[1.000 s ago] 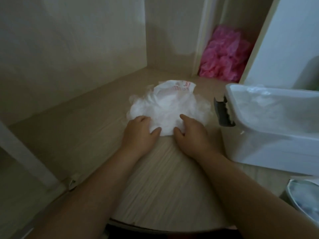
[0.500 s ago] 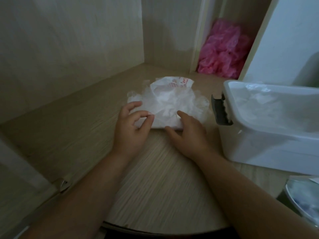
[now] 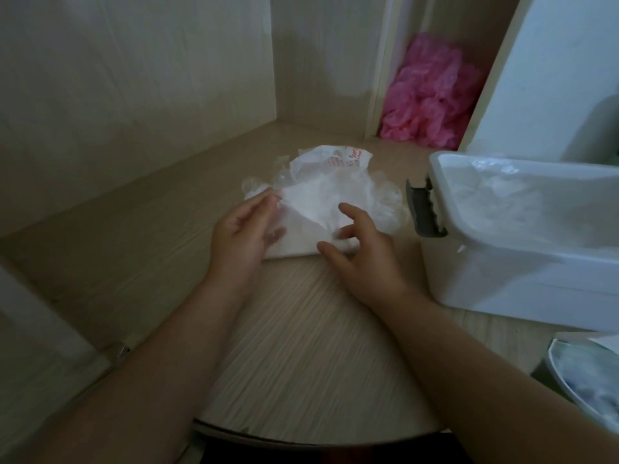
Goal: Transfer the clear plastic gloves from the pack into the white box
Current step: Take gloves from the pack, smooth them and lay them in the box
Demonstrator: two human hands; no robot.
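L hand [image 3: 244, 229] opened out, fingers near straight, tips touching the left edge of the crumpled white plastic pack [image 3: 311, 226] w/ red print. R hand [image 3: 365, 259] on its near right corner, fingers spread & half curled; can't tell if any film is pinched. Clear plastic gloves [image 3: 382, 199] spill just beyond R fingertips. Open white plastic box [image 3: 502, 279] sits right of R hand, close by, apart.

Glove pack [image 3: 321, 199] on shelf [image 3: 150, 249], left of box [image 3: 522, 276].
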